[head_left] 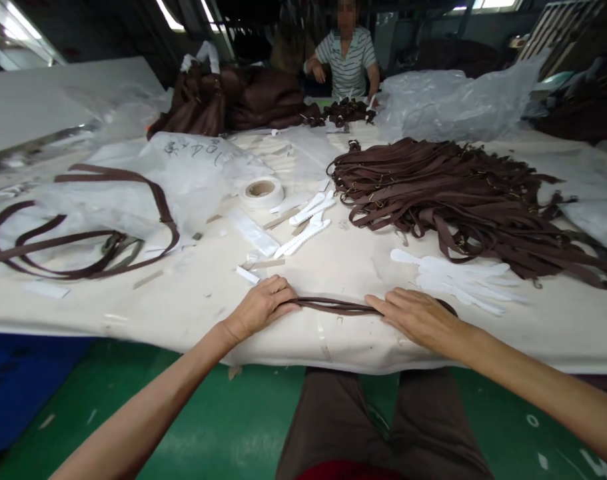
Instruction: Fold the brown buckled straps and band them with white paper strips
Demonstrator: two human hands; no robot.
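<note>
A folded brown strap (336,306) lies lengthwise near the front edge of the pale table, stretched between my two hands. Its left end is gripped by my left hand (263,305), whose fingers are closed round it. My right hand (416,317) presses over the strap's right part with its fingers wrapped on it, and a loop end shows just beyond the knuckles. White cut pieces (463,279) lie behind my right hand, and more white pieces (306,233) lie behind the strap.
A large pile of brown straps (448,193) covers the back right. Loose straps (166,207) curl at the left over plastic sheeting. A white tape roll (261,191) sits mid-table. Across the table stands a person (350,63) beside brown fabric (263,97) and clear plastic (443,100).
</note>
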